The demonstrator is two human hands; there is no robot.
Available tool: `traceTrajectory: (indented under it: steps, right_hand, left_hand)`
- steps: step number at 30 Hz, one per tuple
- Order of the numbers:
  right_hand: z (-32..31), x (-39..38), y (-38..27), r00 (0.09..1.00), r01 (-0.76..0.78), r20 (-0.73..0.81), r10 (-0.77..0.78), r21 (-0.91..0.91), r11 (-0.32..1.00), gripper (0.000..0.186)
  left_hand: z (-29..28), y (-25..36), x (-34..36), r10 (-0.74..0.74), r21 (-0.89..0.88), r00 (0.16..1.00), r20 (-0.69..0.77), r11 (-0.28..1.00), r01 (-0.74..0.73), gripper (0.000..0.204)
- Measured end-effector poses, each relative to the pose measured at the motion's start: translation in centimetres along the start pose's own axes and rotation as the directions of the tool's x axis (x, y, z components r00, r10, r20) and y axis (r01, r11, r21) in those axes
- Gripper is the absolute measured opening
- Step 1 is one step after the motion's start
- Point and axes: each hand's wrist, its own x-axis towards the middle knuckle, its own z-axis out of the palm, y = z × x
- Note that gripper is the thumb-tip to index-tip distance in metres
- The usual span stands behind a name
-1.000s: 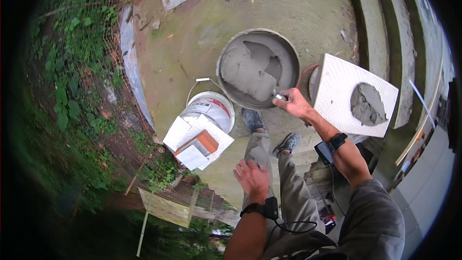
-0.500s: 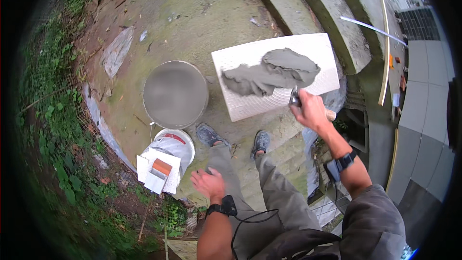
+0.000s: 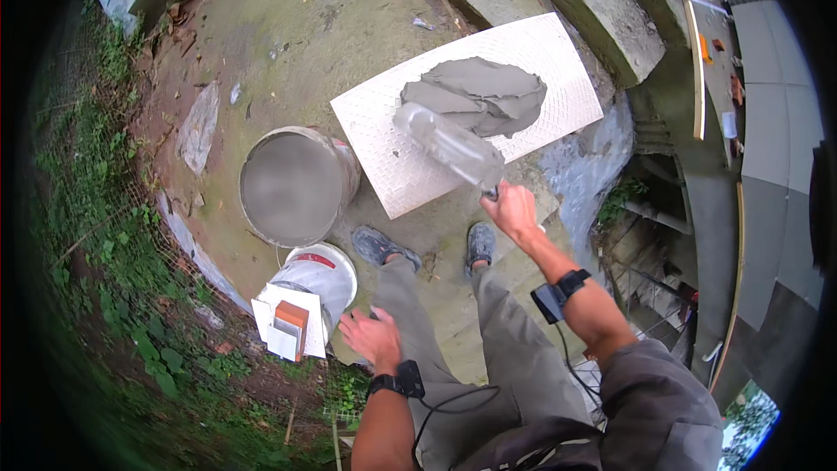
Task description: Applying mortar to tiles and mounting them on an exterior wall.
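My right hand [image 3: 514, 214] grips the handle of a metal trowel [image 3: 455, 148], its flat blade blurred by motion and pointing up-left. The blade is over the lower left edge of a grey mortar mound [image 3: 488, 92]; whether it touches cannot be told. Under the mound lies a large white tile [image 3: 384, 166] with a raised grid pattern, set at a slant on the ground. My left hand [image 3: 372, 337] holds nothing, its fingers apart, beside an apparently upturned white bucket [image 3: 330, 283]. White pieces [image 3: 316, 344] and an orange-brown block [image 3: 296, 312] rest on that bucket.
A bucket [image 3: 349, 166] filled with grey mix stands left of the tile. Concrete steps [image 3: 575, 22] rise beyond it. Plants and netting [image 3: 113, 253] border the left side. At right are a long strip of wood [image 3: 696, 61], grey tiles [image 3: 767, 131] and a drop-off [image 3: 654, 235].
My right hand has moved left and slightly lower in view, with the trowel blade now reaching up-left. The mortar's left part has been gathered into a more compact mound. The view has shifted slightly.
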Motion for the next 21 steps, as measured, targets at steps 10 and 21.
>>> traceTrajectory:
  steps: [10, 21]
  right_hand:
    - [13.5, 1.6, 2.6, 0.987, 0.022, -0.161, -0.007, 0.089, 0.996, 0.022]
    - [23.9, -6.8, 13.9, 0.998, -0.051, -0.03, 0.057, 0.174, 0.983, 0.038]
  left_hand:
    - [2.0, -1.0, -1.3, 0.018, 0.042, 1.0, -0.011, 0.999, -0.018, 0.038]
    - [3.2, -0.1, -2.0, 0.025, 0.073, 0.999, 0.041, 0.997, -0.028, 0.037]
